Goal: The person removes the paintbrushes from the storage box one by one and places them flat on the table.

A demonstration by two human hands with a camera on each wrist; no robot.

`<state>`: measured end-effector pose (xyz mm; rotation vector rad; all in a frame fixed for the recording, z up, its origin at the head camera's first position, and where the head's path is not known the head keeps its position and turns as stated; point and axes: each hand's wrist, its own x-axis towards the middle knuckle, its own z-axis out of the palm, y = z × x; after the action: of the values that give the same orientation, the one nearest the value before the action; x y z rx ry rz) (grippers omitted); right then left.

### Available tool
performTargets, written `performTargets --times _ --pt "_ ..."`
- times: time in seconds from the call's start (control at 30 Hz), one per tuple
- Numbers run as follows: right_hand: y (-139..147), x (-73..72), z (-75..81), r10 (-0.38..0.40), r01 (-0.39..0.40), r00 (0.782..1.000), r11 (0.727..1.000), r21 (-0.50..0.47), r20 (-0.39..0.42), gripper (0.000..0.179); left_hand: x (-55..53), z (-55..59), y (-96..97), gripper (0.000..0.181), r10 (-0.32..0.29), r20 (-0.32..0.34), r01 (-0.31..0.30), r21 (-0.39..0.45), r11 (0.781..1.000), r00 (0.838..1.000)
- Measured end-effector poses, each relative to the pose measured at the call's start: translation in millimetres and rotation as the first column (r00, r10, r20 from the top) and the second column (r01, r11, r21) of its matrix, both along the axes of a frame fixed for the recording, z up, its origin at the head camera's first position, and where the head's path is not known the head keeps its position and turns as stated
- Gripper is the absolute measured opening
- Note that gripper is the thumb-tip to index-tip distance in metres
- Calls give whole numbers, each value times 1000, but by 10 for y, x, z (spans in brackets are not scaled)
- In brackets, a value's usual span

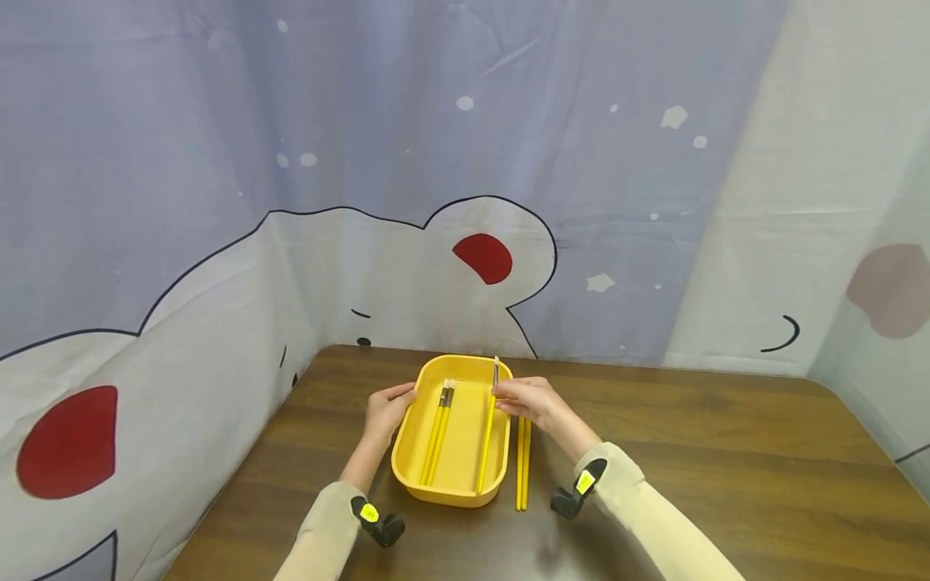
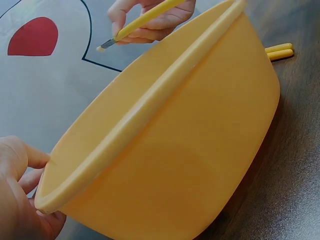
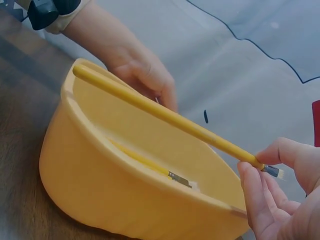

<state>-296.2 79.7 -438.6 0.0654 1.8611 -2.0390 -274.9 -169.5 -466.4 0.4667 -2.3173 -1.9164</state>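
Note:
A yellow plastic basin [image 1: 458, 499] stands on the wooden table. My left hand [image 1: 387, 410] grips its left rim, thumb at the inner side and fingers outside, as the left wrist view shows. Over the right part of the basin, my right hand [image 1: 529, 399] pinches a yellow-handled paintbrush [image 3: 165, 114] near its metal collar. That brush's pale bristles point away from me, and its handle end overlaps the near rim. Two more paintbrushes [image 1: 438, 436] lie side by side inside the basin, bristles toward the far end.
Just right of the basin, two yellow brush handles [image 1: 522, 476] lie on the table [image 1: 690, 452], their far ends hidden under my right hand. A printed curtain [image 1: 407, 274] hangs along the table's back and left edges.

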Motion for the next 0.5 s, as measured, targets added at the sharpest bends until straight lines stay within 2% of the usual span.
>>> performTargets --times 0.5 --pt "106 83 -37 30 -31 999 999 -17 -21 36 -17 -62 -3 29 6 -30 -6 25 1000 1000"
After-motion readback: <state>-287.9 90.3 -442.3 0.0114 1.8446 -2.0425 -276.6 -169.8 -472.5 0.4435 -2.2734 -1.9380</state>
